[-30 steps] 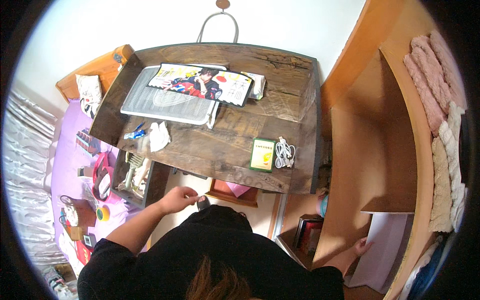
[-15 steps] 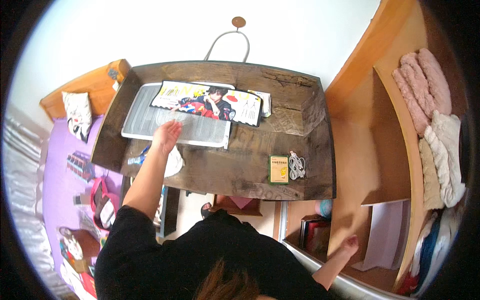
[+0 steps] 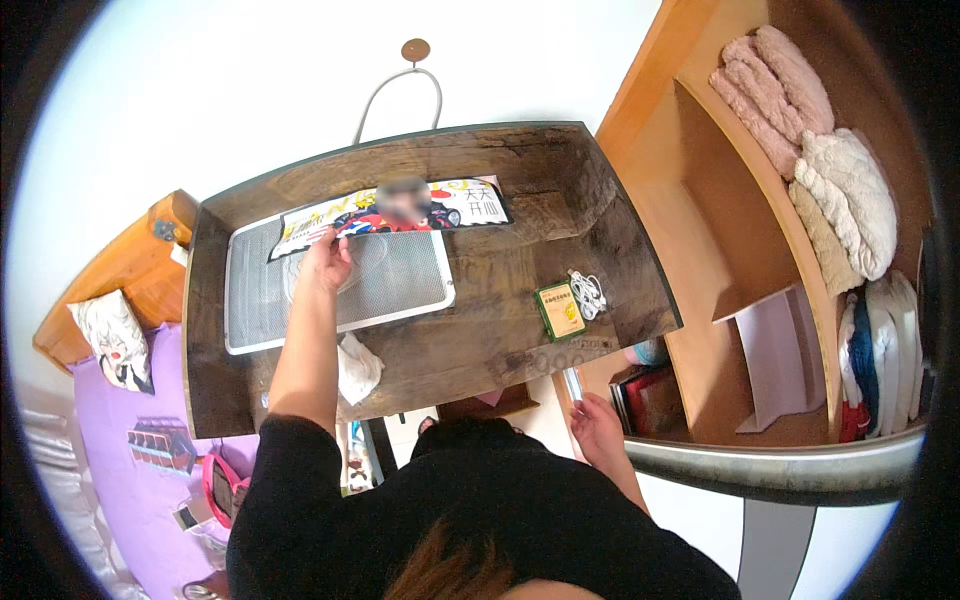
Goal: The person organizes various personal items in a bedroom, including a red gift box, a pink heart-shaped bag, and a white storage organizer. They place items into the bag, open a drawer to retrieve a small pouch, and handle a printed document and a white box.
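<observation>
A wooden desk (image 3: 500,265) with raised sides spreads before me. On its left part lies a white mesh laptop cooling pad (image 3: 405,285) with a round fan outline. Across the pad's far edge rests a long printed banner (image 3: 350,215) with bright artwork and a dark border. My left hand (image 3: 326,264) reaches over the pad, its fingers closed on the banner's near edge. Low on the right, away from the desk top, my right hand (image 3: 598,430) hangs with fingers loosely bent and apart, nothing visible in it.
A crumpled white cloth (image 3: 358,368) sits near the desk's front edge. Farther right are a green-and-yellow box (image 3: 561,309) and a coiled white cable (image 3: 588,295). Wooden shelving (image 3: 730,190) with folded blankets (image 3: 775,95) stands right; a purple-covered bed (image 3: 110,430) lies left.
My left hand has moved from above the pad to the banner and taken its near edge. My right hand has come inward from the shelving. The whole view has shifted and turned.
</observation>
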Demonstrator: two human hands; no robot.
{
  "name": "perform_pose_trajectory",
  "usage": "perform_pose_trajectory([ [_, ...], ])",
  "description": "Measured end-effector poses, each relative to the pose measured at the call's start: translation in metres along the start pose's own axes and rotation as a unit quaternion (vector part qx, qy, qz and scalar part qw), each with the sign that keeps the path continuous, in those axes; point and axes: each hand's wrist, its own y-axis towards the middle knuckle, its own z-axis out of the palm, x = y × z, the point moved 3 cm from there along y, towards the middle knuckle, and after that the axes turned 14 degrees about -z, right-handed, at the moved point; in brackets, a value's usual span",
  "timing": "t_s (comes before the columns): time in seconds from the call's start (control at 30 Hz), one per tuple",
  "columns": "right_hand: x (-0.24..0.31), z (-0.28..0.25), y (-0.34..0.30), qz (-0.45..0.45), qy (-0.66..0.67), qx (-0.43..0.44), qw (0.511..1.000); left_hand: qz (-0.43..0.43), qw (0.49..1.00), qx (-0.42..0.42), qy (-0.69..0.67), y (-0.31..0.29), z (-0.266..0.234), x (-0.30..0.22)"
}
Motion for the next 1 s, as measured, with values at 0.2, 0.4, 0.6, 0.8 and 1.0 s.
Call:
perform_pose_trajectory([
  [0.2,0.000,0.087,-0.002,0.049,0.039,0.254,0.965,-0.012,0.981,0.183,-0.059,-0.098,-0.019,0.053],
  [0.4,-0.016,0.163,-0.017,0.034,0.056,0.423,0.904,-0.121,0.957,0.263,-0.033,-0.150,-0.060,0.148],
  [0.6,-0.015,0.160,-0.017,0.019,-0.071,0.354,0.932,-0.134,0.919,0.264,0.258,-0.191,-0.042,0.163],
  [0.8,0.075,0.128,-0.005,-0.311,0.002,0.286,0.906,0.031,0.996,0.071,0.053,-0.133,-0.126,0.098],
  [1.0,0.158,0.098,-0.002,-0.247,0.266,0.310,0.879,0.017,0.975,0.148,-0.166,-0.086,-0.139,0.049],
])
